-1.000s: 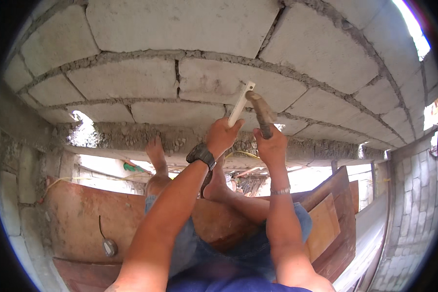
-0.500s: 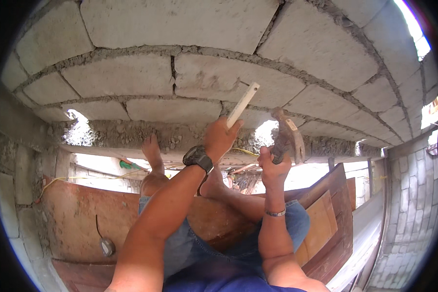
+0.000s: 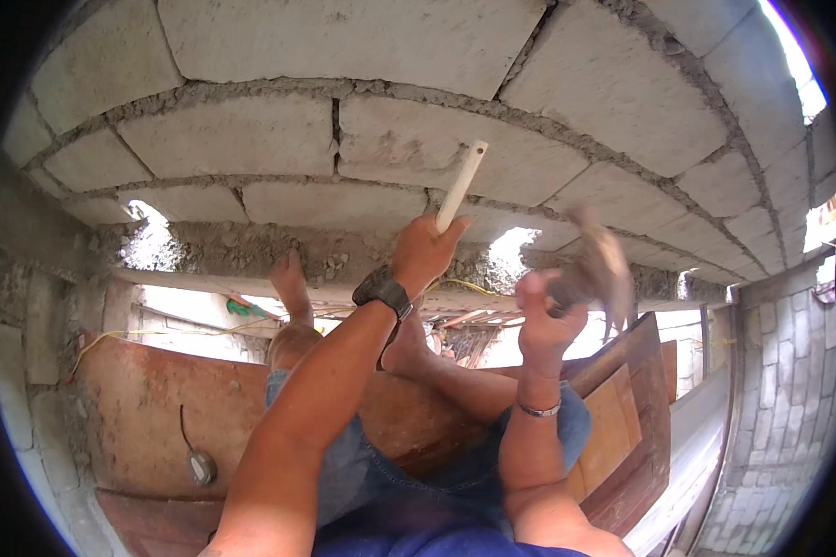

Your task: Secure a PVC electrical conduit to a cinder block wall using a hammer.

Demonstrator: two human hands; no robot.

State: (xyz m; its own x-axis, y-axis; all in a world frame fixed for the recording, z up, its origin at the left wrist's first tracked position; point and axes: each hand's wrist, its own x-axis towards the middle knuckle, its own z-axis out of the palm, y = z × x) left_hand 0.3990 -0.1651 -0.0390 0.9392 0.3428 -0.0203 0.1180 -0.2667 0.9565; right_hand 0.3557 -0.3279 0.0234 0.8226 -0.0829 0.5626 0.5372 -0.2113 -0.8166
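Observation:
My left hand point(image 3: 425, 252), with a dark watch on its wrist, is closed round a cream-coloured flat bar point(image 3: 462, 186). A small hole shows near the bar's upper end, which points up against the block wall point(image 3: 399, 139); its lower end is hidden in my fist. To the right, my right hand point(image 3: 550, 325) is wrapped round the handle of a hammer point(image 3: 606, 265), blurred by motion. The hammer head is apart from the bar, to its right. Whether the bar touches the wall I cannot tell.
Below the wall runs a rough ledge point(image 3: 325, 260) with loose mortar crumbs and bright gaps. I sit over brown wooden boards point(image 3: 167, 390), where a measuring tape-like grey object point(image 3: 202, 468) lies. A yellow cord point(image 3: 121, 335) crosses behind my legs. Another block wall point(image 3: 780, 399) stands at right.
My right hand and the hammer have swung to the right, away from the bar. My left hand has shifted slightly, and the bar's upper end sits a little further left and higher.

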